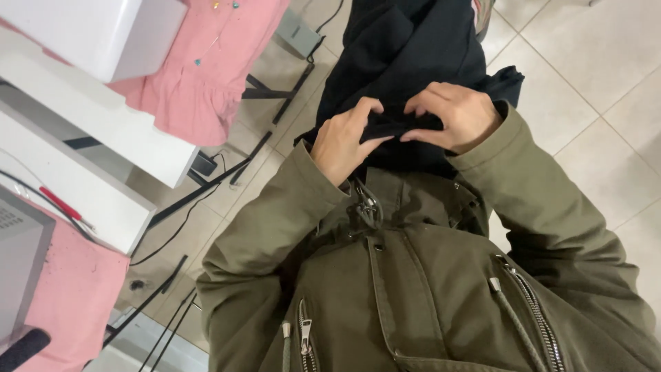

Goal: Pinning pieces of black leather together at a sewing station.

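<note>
A piece of black fabric [403, 48] hangs in front of me, held up over the tiled floor. My left hand [343, 138] pinches a folded edge of it between thumb and fingers. My right hand [460, 114] grips the same edge a little to the right, fingers curled over the cloth. Both hands almost touch at the fold. Below them I see my own olive-green jacket [413, 289] with zips and drawcords.
A white table [89, 138] stands at the left with pink fabric [206, 69] draped over it, pins stuck in the cloth. A red pen [63, 204] lies on a white shelf. Black cables [179, 227] and table legs run across the beige floor tiles [606, 83].
</note>
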